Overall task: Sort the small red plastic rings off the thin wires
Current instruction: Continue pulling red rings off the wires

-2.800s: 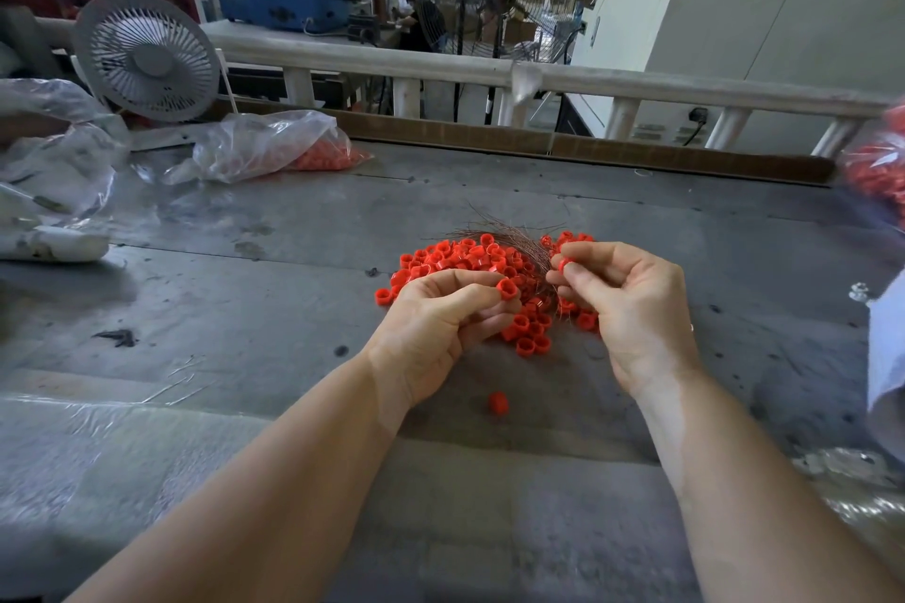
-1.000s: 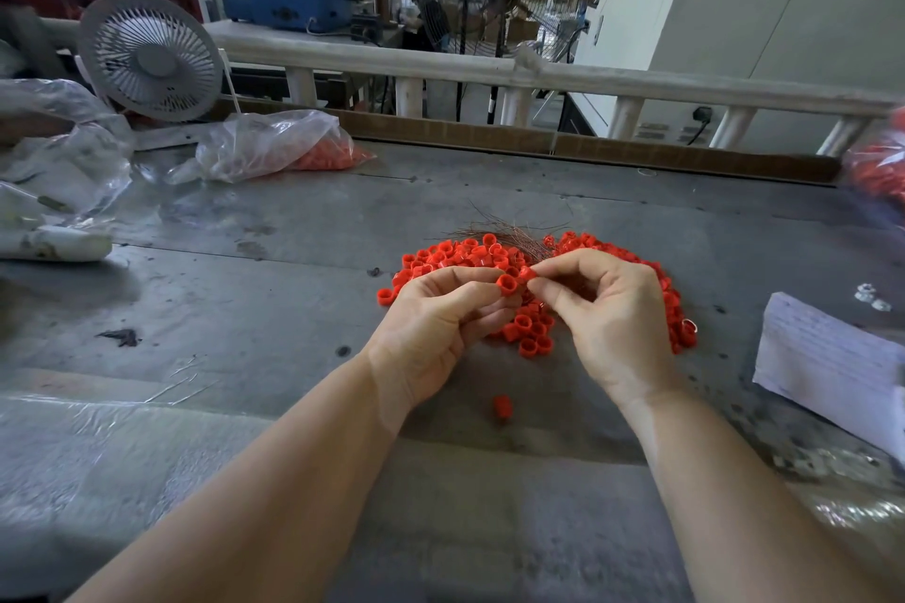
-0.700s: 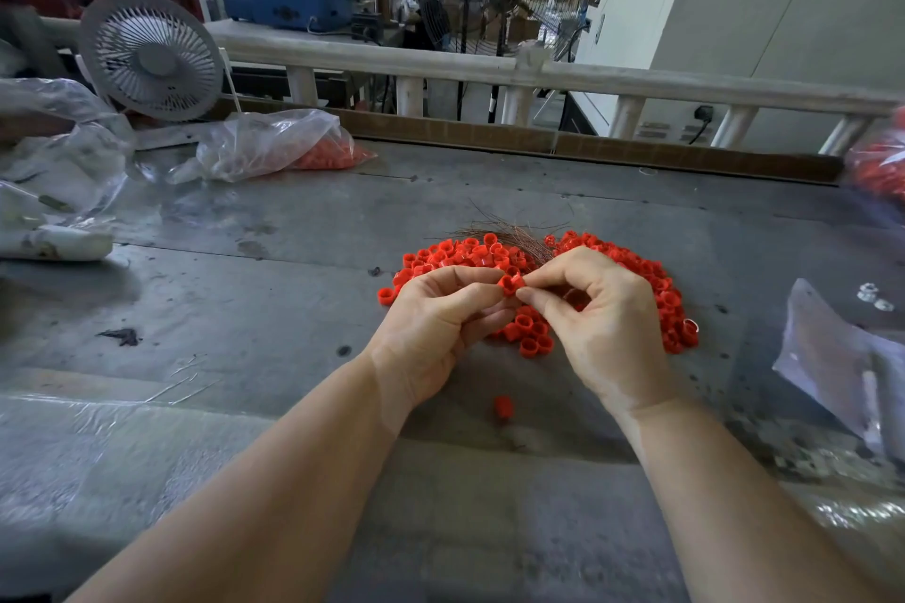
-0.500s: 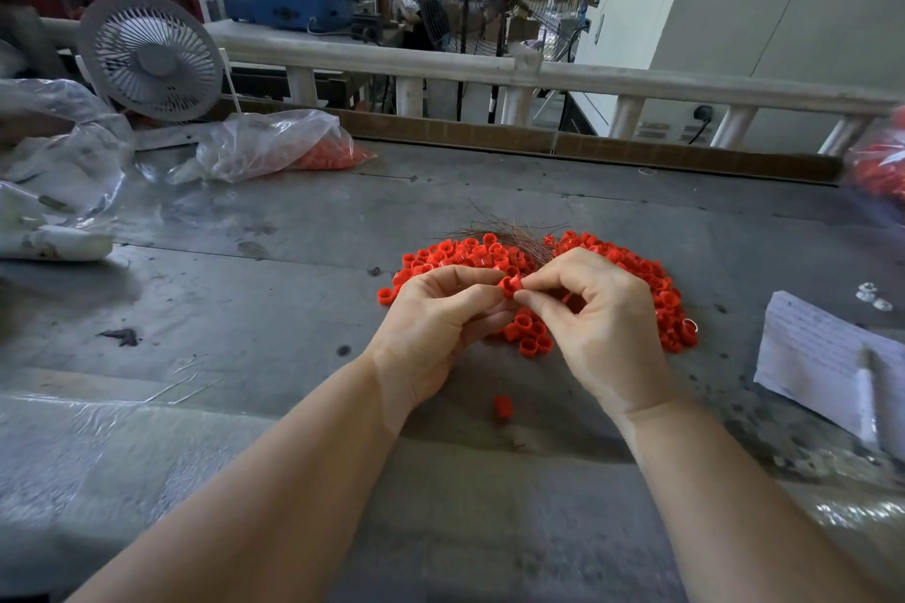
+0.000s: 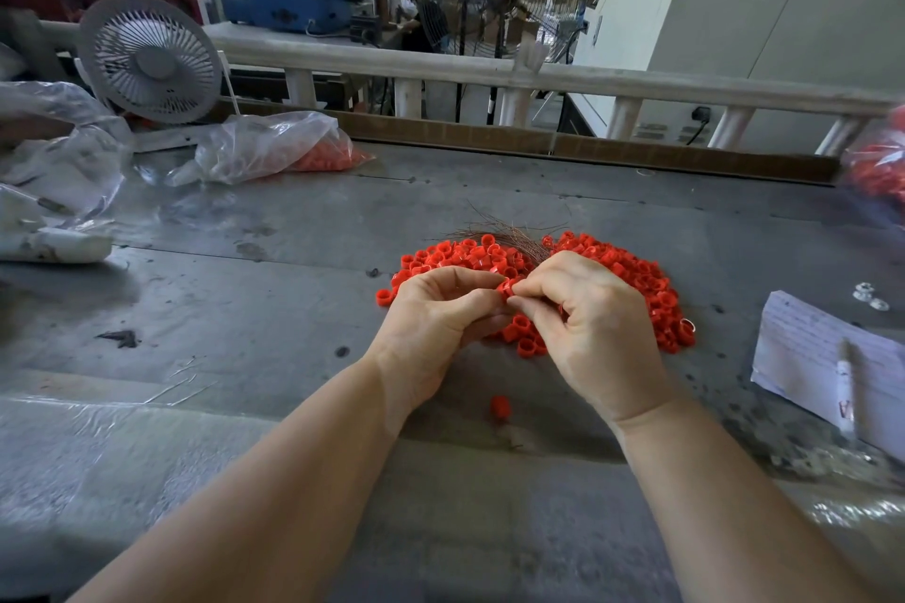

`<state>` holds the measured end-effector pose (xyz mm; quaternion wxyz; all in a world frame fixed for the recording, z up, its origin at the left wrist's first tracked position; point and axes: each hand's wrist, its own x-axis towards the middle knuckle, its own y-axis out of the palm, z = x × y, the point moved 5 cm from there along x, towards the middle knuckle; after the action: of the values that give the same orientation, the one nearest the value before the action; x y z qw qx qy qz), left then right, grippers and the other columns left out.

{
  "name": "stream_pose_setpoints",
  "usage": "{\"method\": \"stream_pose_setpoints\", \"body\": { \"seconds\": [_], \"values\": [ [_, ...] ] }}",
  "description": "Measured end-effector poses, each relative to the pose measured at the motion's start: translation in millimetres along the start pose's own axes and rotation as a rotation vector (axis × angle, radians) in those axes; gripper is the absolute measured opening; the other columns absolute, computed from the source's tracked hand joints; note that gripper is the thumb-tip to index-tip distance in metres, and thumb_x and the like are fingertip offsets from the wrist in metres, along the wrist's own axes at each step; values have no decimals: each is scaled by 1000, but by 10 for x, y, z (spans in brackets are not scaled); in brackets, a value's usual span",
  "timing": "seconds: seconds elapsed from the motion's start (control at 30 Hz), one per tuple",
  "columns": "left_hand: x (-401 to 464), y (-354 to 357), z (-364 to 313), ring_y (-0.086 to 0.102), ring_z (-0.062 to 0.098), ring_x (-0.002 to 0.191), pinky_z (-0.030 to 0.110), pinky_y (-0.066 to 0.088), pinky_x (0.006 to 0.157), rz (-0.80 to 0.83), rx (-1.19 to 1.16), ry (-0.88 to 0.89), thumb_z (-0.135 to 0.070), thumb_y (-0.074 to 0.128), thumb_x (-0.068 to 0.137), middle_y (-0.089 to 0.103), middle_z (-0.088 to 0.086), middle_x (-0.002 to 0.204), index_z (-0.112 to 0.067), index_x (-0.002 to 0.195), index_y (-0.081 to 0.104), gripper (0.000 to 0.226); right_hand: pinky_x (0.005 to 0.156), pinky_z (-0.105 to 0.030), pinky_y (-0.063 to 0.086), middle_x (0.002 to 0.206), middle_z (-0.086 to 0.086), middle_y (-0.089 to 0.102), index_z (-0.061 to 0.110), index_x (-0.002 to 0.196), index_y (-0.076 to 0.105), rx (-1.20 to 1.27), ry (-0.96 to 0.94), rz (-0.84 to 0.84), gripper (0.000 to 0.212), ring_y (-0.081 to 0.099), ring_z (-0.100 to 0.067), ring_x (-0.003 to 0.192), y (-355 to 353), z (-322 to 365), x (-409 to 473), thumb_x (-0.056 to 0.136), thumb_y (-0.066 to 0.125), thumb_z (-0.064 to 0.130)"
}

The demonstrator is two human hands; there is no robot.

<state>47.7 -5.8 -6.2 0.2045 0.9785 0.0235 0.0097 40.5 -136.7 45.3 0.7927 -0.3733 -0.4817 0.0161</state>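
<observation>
Red ring (image 5: 507, 285) held up between both hands, just above the heap. Small, hard-looking plastic, a short open tube; judged very light and stiff, smooth enough to slip or flick away if squeezed carelessly. Whether a wire runs through this one cannot be told; the fingers hide it.

Left hand (image 5: 436, 318): fingers curled, thumb and forefinger tip pinching the ring from the left. Right hand (image 5: 587, 323): fingers curled, thumb and forefinger closed at the ring's right side, either on the ring or on a wire end; too small to tell.

Best hold, as judged: pinch the ring across its outer wall with one hand, take the wire close beside the ring with the other, and draw them apart along the wire. The wire looks thin and springy, likely to bend or prick; short grip, gentle pull.

Pile of rings (image 5: 631, 279) lies on the table (image 5: 274, 309) right under and beyond the hands, near the table's middle. Bundle of thin brown wires (image 5: 509, 233) lies at the pile's far edge, ends fanning toward the far side of the table. One stray ring (image 5: 500, 406) sits apart, nearer the front edge, between the wrists.

Outward: plastic bag (image 5: 274, 147) with red pieces toward the far left; small fan (image 5: 149, 59) behind it; paper sheet (image 5: 827, 357) at the right edge.
</observation>
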Motion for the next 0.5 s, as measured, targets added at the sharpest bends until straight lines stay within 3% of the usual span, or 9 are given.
{"method": "stream_pose_setpoints", "body": {
  "seconds": [0.5],
  "values": [
    [-8,6,-4,69,14,60,18,54,57,-38,-2,10,10,63,78,70,8,64,-7,73,66,18,66,-40,53,76,-8,64,1,77,69,-14,0,21,6,61,-24,72,20,29,-1,80,65,4]
  ]
}}
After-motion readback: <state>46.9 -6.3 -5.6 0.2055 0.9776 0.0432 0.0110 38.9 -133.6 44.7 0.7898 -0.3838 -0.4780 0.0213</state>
